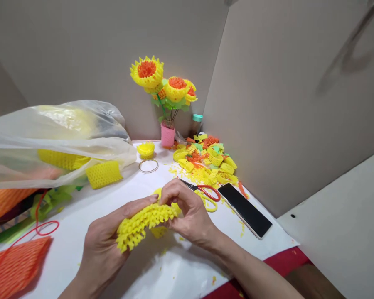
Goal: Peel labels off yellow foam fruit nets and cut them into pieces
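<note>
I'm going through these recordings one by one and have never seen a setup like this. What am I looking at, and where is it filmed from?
There is no machine: one camera, worn on a person's head, looks forward and down at their bare hands. The left hand and right hand both hold a piece of yellow mesh. On the white surface beyond them are scissors, a phone, a thin ring and a heap of colored scraps. Behind, yellow-and-orange flowers stand in a pink pot. At the left are a see-through plastic bag and orange netting.
</note>
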The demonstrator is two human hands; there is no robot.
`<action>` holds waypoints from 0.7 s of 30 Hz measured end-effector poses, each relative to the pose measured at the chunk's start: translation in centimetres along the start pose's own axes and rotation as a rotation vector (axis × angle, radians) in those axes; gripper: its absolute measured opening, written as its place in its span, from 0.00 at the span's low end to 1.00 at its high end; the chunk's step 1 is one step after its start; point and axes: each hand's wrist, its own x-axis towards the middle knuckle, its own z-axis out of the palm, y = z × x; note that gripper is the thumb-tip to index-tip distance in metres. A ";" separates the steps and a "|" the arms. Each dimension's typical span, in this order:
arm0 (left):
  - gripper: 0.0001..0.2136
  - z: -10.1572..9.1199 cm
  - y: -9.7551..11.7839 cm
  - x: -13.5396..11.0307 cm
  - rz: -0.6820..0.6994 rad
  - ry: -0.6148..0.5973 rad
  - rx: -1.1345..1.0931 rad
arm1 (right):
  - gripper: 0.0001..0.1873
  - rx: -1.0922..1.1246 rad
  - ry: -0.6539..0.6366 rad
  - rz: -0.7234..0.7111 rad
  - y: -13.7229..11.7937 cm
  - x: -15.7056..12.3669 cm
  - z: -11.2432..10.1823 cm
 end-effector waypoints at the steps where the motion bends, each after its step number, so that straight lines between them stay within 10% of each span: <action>1: 0.14 -0.1 0.1 0.0 0.000 -0.007 -0.002 | 0.15 -0.028 -0.010 -0.032 -0.1 0.0 0.0; 11: 0.17 -0.3 -0.2 0.0 0.084 0.024 -0.018 | 0.29 -0.261 -0.146 -0.215 -0.5 -0.1 -0.2; 21: 0.16 0.1 -0.6 -1.0 0.232 0.002 0.065 | 0.25 -0.361 -0.185 -0.080 -3.3 0.0 -3.3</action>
